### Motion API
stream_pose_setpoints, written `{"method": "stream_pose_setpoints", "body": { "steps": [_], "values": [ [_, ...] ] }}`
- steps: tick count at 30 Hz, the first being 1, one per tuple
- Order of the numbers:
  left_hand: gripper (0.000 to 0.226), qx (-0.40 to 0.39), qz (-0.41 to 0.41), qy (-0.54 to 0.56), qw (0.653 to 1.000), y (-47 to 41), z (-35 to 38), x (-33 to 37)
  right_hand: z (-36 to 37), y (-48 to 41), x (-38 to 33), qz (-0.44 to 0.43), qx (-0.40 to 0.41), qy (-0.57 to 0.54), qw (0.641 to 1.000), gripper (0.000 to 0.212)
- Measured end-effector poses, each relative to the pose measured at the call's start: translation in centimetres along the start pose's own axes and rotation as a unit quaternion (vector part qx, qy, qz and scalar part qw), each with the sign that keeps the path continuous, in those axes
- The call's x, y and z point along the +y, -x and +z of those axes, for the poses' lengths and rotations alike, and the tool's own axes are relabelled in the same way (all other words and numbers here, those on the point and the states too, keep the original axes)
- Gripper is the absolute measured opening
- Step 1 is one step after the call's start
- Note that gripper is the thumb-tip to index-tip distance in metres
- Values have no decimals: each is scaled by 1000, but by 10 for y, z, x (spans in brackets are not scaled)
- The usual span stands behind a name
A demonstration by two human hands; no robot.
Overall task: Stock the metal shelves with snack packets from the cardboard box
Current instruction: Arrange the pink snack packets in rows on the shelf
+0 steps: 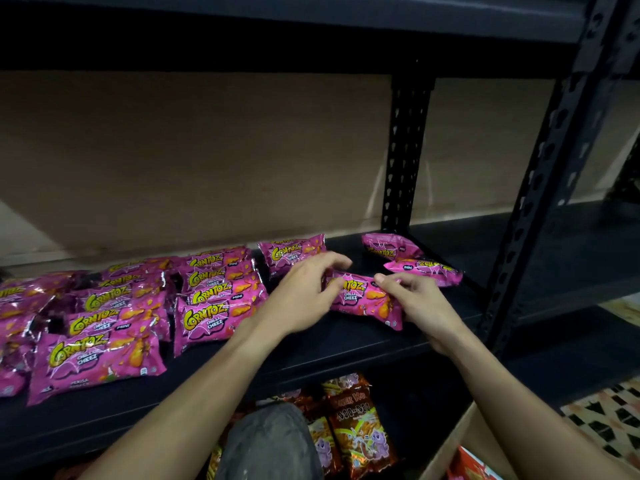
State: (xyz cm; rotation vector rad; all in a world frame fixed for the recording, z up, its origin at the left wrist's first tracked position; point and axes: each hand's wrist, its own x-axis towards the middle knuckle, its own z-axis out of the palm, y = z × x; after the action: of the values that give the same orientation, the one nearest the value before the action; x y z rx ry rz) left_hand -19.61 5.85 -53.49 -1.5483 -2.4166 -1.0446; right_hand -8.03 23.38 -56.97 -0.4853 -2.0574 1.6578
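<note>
black metal shelf (346, 344) — pink snack packets (207, 299) lie in overlapping rows across it.

Left forearm (194, 393), right forearm (519, 403), left grip (304, 296) and right grip (422, 306) are bare; the near knee (273, 441) wears grey, pale-speckled fabric.
</note>
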Motion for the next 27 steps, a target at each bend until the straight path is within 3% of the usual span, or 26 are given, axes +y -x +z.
{"method": "stream_pose_setpoints", "body": {
  "steps": [4,7,11,15,18,23,27],
  "values": [
    [43,-147,-24,-78,986,-16,-3,0,6,2,-7,-3,-35,31,999,29],
    [46,-174,-25,-117,977,-27,-9,-1,6,2,-7,0,-49,39,998,32],
    [29,-213,-22,-190,958,-37,-13,-6,6,1,-2,0,-62,39,997,33],
    [22,-182,-26,-204,962,-44,-28,-13,1,-2,7,7,-27,18,999,38],
    [24,-121,-64,-185,973,-51,-45,-25,-2,-5,19,6,25,-13,1000,30],
    [28,-55,-132,-134,981,-65,-57,-44,-1,-7,30,-10,39,83,996,12],
    [29,-65,-157,-160,972,-76,-51,-54,0,-3,33,-23,52,145,988,14]
  ]
}}
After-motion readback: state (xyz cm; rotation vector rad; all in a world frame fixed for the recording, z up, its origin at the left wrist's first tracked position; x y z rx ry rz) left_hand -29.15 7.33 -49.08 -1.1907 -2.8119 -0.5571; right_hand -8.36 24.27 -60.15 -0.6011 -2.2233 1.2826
